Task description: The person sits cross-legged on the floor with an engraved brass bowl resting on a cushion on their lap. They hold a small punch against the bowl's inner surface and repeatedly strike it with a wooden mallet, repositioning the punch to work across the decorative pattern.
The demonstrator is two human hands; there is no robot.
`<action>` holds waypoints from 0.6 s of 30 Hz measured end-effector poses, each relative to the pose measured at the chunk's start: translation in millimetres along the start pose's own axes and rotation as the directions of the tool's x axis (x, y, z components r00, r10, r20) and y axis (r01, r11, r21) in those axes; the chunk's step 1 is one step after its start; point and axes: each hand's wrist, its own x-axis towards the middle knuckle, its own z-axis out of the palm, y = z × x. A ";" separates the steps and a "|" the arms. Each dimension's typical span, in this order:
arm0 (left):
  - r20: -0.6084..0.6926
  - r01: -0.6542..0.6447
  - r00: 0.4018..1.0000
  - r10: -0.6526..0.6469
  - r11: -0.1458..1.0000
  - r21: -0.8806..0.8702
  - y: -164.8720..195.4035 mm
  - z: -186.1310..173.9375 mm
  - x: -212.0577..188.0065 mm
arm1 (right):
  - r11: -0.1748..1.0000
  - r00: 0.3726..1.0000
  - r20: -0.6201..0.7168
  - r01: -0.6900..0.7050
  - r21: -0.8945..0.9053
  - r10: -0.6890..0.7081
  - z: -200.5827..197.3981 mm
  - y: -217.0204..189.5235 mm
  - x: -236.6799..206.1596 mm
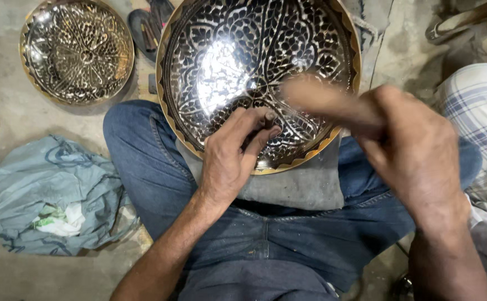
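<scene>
Two hands work over a large engraved metal bowl [238,61] propped on a grey pad [299,187] across the person's lap.

The left hand [232,156] rests on the bowl's lower inner wall, its fingers pinched narrow around a small dark tool [267,120] whose tip is hidden between fingertips and metal. The right hand [416,150] is closed round a wooden handle [327,103], held above the bowl's right side; the handle is blurred and its head cannot be made out. The bowl's top rim is cut off by the frame edge. A second, smaller engraved bowl [77,50] lies on the floor to the left, well apart, with a crumpled blue-grey plastic bag [48,192] nearer. Some dark tools [148,28] between the bowls are too dim to identify. Checked cloth [478,111] at the right is partly out of view.
</scene>
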 end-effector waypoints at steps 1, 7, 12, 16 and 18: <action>0.007 0.010 1.000 -0.010 1.000 0.016 1.1 -1.1 -0.4 | 0.996 0.999 0.036 0.035 -0.077 -0.033 0.9 0.8 -1.0; 0.021 0.010 1.000 -0.011 0.998 0.054 2.1 -3.5 1.7 | 0.999 0.996 0.089 -0.018 -0.048 0.022 7.6 5.6 -6.7; 0.009 -0.049 0.999 0.049 0.999 0.008 0.1 -4.0 -0.9 | 0.995 0.998 0.028 0.063 -0.078 -0.061 7.9 6.4 -12.7; 0.038 -0.007 0.999 0.004 0.997 0.079 -4.9 -0.6 -0.5 | 0.996 0.982 0.182 -0.026 -0.091 0.042 11.5 8.1 -12.9; 0.041 -0.008 0.999 0.006 0.998 0.064 -6.7 1.3 -1.5 | 0.999 0.989 0.146 -0.028 -0.040 0.034 12.5 7.6 -13.7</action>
